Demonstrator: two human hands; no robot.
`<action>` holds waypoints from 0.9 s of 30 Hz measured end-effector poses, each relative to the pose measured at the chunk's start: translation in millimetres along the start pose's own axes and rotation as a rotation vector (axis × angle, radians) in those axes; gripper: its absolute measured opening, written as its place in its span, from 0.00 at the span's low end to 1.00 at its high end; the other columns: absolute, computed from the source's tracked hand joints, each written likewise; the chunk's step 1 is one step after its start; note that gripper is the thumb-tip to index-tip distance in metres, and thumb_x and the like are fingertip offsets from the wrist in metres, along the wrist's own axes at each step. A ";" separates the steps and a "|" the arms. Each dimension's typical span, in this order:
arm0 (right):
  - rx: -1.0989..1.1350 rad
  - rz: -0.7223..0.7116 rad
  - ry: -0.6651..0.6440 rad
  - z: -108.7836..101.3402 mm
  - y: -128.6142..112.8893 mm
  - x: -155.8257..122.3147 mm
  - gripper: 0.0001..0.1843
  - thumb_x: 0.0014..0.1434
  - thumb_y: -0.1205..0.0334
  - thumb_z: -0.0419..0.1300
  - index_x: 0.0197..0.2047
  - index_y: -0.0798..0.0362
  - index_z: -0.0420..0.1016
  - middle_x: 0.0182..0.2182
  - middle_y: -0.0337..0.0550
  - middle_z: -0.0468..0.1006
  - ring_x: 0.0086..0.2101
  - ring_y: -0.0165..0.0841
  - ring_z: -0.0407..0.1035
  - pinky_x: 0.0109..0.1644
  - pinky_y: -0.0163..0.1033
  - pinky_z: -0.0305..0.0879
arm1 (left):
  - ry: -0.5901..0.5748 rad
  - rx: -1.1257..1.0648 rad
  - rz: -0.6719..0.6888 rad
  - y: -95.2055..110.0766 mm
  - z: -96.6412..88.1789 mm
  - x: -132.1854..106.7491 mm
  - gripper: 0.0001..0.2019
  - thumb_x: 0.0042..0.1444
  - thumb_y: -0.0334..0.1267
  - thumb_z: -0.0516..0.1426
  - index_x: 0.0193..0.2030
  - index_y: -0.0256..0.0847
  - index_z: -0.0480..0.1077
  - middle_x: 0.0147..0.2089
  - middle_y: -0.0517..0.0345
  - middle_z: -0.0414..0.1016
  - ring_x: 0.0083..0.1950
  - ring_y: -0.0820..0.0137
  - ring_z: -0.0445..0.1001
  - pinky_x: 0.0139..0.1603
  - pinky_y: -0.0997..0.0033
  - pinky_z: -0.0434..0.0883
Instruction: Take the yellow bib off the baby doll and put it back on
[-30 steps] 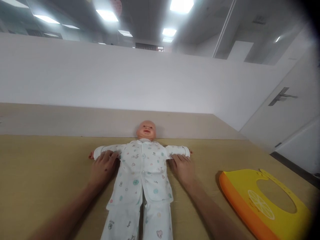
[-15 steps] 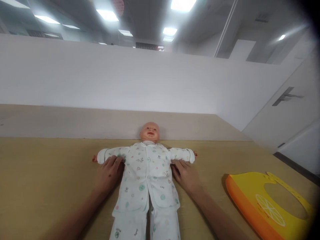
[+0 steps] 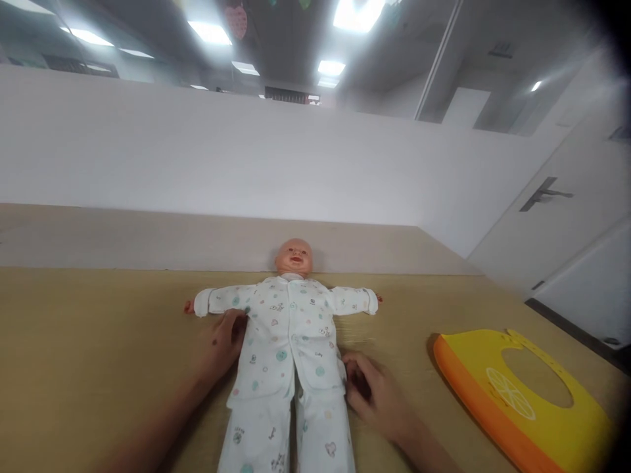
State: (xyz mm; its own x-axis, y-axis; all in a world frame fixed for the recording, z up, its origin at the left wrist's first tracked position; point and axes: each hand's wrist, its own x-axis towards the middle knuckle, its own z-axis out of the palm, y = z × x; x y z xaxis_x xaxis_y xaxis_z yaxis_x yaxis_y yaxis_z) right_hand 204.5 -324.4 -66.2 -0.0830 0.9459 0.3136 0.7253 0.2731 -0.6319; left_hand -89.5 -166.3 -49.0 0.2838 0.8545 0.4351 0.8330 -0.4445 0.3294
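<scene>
Doll (image 3: pixel 290 328) on its back, arms spread wide, is what we have under our hands. It lies in the middle of the wooden table (image 3: pixel 98 328), with its head (image 3: pixel 294 256) toward the white wall (image 3: pixel 197 157). It wears a white printed jacket (image 3: pixel 288 348) and matching trousers (image 3: pixel 290 433).

Our left hand (image 3: pixel 227 338) lies open and flat on the table, its fingertips against the jacket's side just under the sleeve (image 3: pixel 217 301). Our right hand (image 3: pixel 374 391) sits lower, beside the jacket's hem, with its fingers curled. We cannot tell whether they pinch the cloth or only rest against it.

We judge the doll to be light, with a hard plastic head and small hard hands. The thin cotton clothes are soft and loose, so they will likely slide and bunch over the body rather than carry it. A pull on the cloth alone would probably shift the jacket and not the doll. The surer hold seems to be the trunk itself, from both sides under the arms, or the hips through the trousers. Nothing about it looks fragile.

A stiff yellow and orange bib (image 3: pixel 517 394) lies well apart to the right, near the table's edge.
</scene>
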 end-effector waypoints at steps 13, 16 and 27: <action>-0.403 -0.286 0.190 16.8 -3.1 -18.3 0.11 0.58 0.74 0.51 0.42 0.53 0.69 0.30 0.42 0.73 0.29 0.34 0.68 0.32 0.39 0.67 | 0.199 -0.289 0.439 11.0 -7.6 -3.9 0.13 0.59 0.29 0.53 0.48 0.45 0.70 0.34 0.60 0.70 0.32 0.73 0.70 0.34 0.73 0.68; -0.408 -0.333 0.218 16.9 -6.8 -26.3 0.13 0.61 0.73 0.51 0.46 0.53 0.70 0.28 0.42 0.72 0.28 0.34 0.68 0.30 0.38 0.67 | 0.246 -0.320 0.622 23.3 -12.4 -6.2 0.19 0.57 0.25 0.54 0.52 0.48 0.70 0.38 0.58 0.69 0.37 0.71 0.69 0.39 0.69 0.68; -0.226 0.479 0.445 -99.6 61.8 -89.2 0.13 0.54 0.50 0.58 0.36 0.46 0.78 0.33 0.48 0.81 0.30 0.39 0.75 0.29 0.40 0.71 | 0.181 -0.293 0.641 35.6 -19.2 -11.1 0.16 0.55 0.25 0.55 0.48 0.44 0.69 0.42 0.54 0.70 0.41 0.68 0.70 0.43 0.65 0.70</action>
State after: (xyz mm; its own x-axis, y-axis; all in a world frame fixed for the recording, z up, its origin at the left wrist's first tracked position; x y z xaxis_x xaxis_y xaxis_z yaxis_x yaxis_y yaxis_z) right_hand 324.9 -409.3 -62.6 0.5357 0.7780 0.3282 0.7404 -0.2459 -0.6256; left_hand -72.1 -196.8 -26.0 0.5694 0.3556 0.7412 0.3607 -0.9183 0.1635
